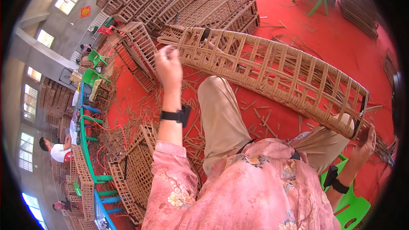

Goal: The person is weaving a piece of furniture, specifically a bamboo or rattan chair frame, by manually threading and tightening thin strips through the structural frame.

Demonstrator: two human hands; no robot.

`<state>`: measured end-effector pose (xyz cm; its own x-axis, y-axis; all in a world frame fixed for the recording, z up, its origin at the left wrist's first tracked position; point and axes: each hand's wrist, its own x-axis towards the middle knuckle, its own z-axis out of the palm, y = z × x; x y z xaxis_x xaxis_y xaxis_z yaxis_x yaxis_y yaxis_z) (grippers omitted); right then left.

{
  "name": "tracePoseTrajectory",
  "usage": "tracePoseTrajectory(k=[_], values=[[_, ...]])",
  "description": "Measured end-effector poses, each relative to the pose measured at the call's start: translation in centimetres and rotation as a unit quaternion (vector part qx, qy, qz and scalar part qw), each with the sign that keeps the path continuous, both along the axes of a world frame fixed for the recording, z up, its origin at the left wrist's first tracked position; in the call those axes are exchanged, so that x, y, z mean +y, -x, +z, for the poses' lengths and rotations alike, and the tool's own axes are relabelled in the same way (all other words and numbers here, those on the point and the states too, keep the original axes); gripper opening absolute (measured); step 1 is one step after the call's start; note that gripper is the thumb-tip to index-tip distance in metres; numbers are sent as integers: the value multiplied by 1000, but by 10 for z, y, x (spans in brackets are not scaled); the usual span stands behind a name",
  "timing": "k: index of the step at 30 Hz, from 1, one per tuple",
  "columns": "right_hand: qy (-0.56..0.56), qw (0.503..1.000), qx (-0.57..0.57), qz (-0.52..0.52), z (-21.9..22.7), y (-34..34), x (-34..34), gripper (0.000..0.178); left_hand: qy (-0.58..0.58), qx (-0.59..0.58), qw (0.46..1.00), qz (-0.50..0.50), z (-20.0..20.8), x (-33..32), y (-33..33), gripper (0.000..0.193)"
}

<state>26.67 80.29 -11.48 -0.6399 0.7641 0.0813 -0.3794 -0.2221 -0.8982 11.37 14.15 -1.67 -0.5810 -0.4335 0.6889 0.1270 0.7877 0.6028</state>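
Note:
A long woven basket frame (pixel 272 66) of brown strips lies tilted across my knees, running from upper left to lower right. Close to its left end is my left hand (pixel 167 61), raised with fingers bent together beside loose strip ends (pixel 167 41). What those fingers hold, if anything, is too small to make out. At the basket's lower right corner is my right hand (pixel 365 142), fingers stretched upward and apart, close against the end. Dark ties (pixel 205 34) mark the frame near both ends. Both wrists wear black bands.
Stacked woven baskets (pixel 204 8) stand ahead at left. Another basket (pixel 138 168) lies on the left near my leg. Cut strips (pixel 266 121) litter the red floor. A green chair (pixel 351 204) is at my right side; a person (pixel 59 150) sits far left.

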Motion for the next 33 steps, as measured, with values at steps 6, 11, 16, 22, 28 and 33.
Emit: tracePoseTrajectory(k=[6,11,16,22,28,33], values=[[-4,1000,4,26,6,-1,0,18,182,-6,978,100,3,-114,25,43],[21,999,3,28,6,0,1,17,-143,-136,968,-155,6,-133,46,48],[16,1000,-2,14,3,1,9,16,-326,-97,909,-243,26,-114,40,23],[-11,1000,-14,23,3,1,30,17,-323,-208,885,-263,27,-124,18,18],[-22,999,-20,13,6,-1,29,18,-304,-285,871,-260,30,-139,11,18],[-29,999,-35,-8,7,-6,33,16,-413,-235,789,-390,22,-154,25,13]])
